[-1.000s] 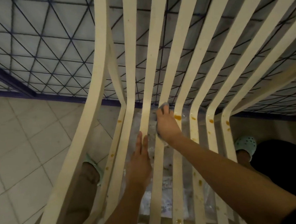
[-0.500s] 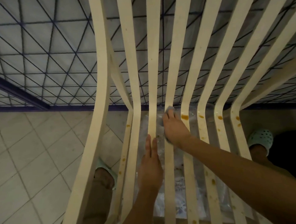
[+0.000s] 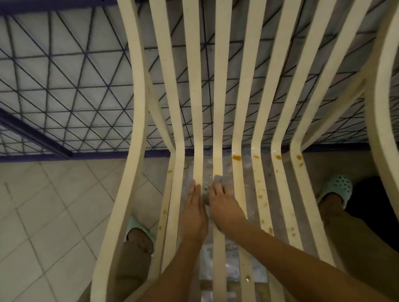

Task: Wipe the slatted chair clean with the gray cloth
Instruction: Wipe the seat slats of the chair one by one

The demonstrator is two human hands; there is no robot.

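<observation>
Chair (image 3: 222,80) is standing on the floor (image 3: 47,216) between the person's feet, and the wiping is looking only partly done. The right hand (image 3: 224,207) is holding the bunched cloth (image 3: 218,179) against a middle slat. The left hand (image 3: 193,211) is lying flat, fingers straight, on the slat just beside it. Orange spots (image 3: 236,157) are showing on the slats to the right and on one at the left, all waiting to be wiped.

Bare forearms (image 3: 292,256), left hand (image 3: 194,211) and right hand (image 3: 224,207) uncovered, olive-brown trousers (image 3: 360,241) on both legs, pale mint-green clogs (image 3: 336,187) with round holes
</observation>
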